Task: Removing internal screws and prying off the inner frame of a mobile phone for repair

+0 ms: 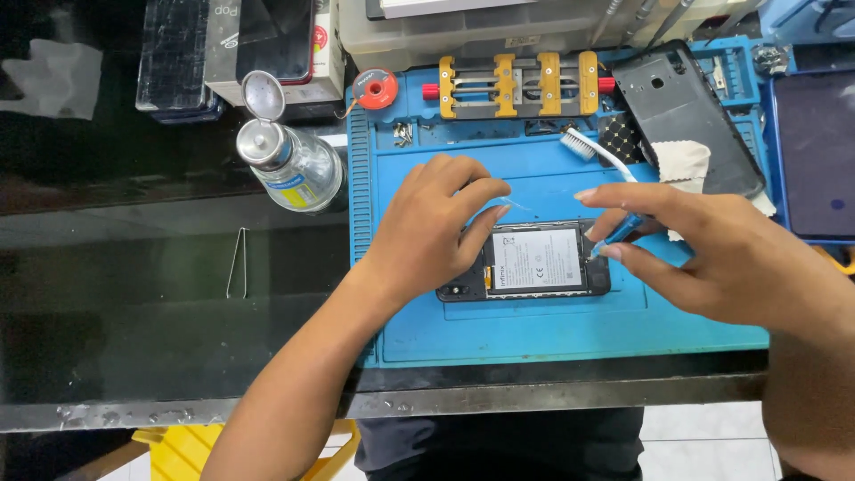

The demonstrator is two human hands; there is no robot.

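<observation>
An opened smartphone lies back-up on a blue repair mat, its white-labelled battery showing. My left hand rests on the phone's left end, fingers curled over its upper edge and touching a thin clear strip just above it. My right hand pinches a small blue-handled tool between thumb and fingers, its tip at the phone's right end. The phone's left part is hidden under my left hand.
A black phone back cover and a beige cloth lie at the mat's upper right beside a white toothbrush. A yellow-jawed clamp, red solder-wick reel, open liquid bottle and metal tweezers sit around.
</observation>
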